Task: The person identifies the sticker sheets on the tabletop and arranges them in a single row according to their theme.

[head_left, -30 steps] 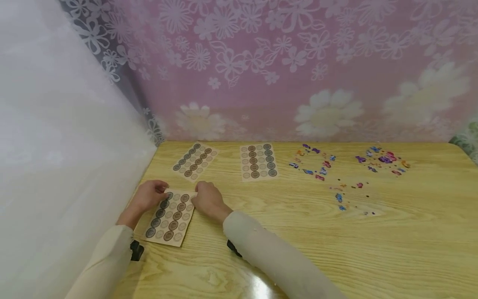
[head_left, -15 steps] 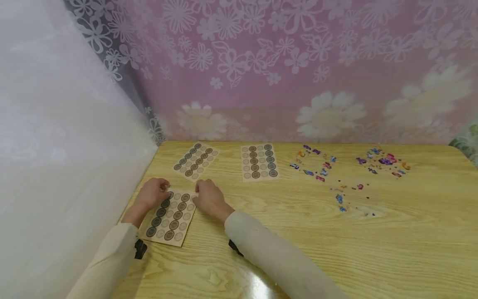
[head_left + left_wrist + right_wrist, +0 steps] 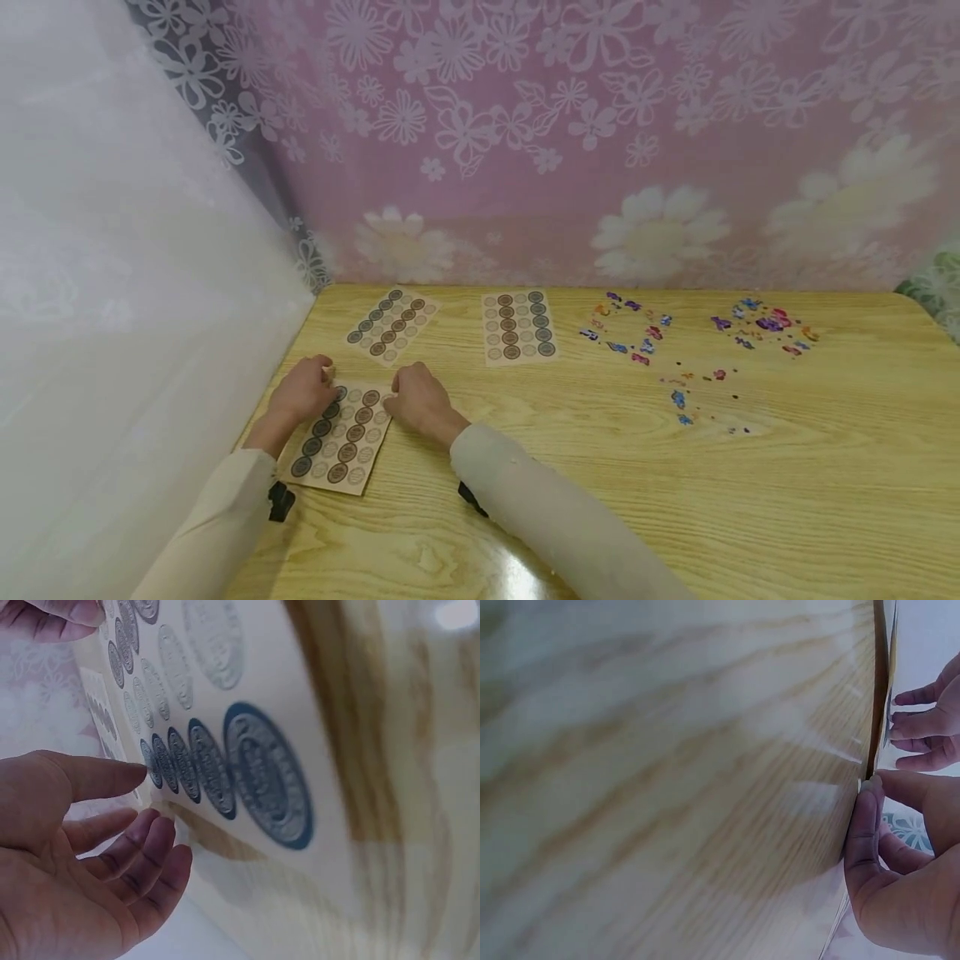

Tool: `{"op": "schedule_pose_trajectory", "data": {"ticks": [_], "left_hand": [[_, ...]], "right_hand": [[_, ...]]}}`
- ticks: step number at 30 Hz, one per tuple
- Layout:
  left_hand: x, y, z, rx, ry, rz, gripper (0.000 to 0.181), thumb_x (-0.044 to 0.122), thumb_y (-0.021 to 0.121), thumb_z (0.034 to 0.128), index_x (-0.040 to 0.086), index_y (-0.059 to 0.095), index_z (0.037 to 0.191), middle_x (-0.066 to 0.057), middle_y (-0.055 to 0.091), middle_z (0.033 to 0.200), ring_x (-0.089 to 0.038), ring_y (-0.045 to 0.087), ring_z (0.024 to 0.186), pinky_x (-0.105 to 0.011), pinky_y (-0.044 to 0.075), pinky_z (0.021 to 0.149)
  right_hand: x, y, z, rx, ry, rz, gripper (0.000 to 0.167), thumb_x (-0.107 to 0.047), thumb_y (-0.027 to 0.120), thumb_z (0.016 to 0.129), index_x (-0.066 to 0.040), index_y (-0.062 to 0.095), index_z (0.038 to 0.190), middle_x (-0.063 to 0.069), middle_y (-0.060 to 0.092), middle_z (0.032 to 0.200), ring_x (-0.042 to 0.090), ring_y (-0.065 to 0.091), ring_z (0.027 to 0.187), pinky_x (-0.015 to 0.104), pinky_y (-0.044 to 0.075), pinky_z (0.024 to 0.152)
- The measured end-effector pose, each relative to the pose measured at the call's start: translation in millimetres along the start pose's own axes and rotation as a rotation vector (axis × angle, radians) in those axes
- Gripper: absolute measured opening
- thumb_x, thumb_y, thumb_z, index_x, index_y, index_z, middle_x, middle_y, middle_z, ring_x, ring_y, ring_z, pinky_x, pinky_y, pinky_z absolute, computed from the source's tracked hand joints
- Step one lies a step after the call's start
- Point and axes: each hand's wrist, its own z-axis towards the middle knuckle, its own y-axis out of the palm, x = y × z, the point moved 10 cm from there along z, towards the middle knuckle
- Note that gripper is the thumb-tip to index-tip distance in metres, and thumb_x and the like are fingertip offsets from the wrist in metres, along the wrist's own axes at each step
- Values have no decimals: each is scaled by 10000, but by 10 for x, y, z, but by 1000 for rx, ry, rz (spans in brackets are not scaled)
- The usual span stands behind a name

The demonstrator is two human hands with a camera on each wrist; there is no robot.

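Note:
A beige sheet of round stickers, with dark blue, brown and pale columns, lies at the table's left side, its near edge slightly raised. My right hand pinches its far right corner between thumb and index finger, as the right wrist view shows. At the far left corner is my left hand. In the left wrist view its thumb touches the sheet's face by the last blue sticker, while the other fingers, loosely bent, stay apart from the thumb beyond the edge.
Two similar sticker sheets, a tilted one and a straight one, lie farther back. Colourful small stickers are grouped at right: a ring, a cluster and a sparse group. A white curtain borders the table's left.
My left hand has shifted slightly to the right and forward along the sheet's corner. The right hand and the sheet have stayed nearly in place.

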Motion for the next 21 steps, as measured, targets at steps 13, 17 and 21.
{"op": "schedule_pose_trajectory", "data": {"ticks": [13,17,21], "left_hand": [[-4,-67,-67,17,-21,-14,517,213,537,929,-72,430,1347,-315,503,1201,-442,539,1024,-536,469,766],[-2,-144,-105,82,-5,10,506,236,522,937,-48,439,1347,-292,473,1210,-431,538,999,-530,469,730],[57,-216,-140,144,40,14,502,240,509,956,-41,430,1363,-300,434,1244,-446,515,1030,-549,456,757]], "right_hand": [[52,-98,-87,-22,-9,119,347,-233,590,924,-26,543,1199,47,515,994,149,506,803,280,456,712],[79,-198,-152,-28,-35,81,336,-250,551,955,-53,557,1226,72,535,1114,164,532,917,306,465,794],[95,-337,-201,-19,-99,-9,335,-267,528,973,-93,562,1257,74,527,1203,181,556,995,325,480,806]]}}
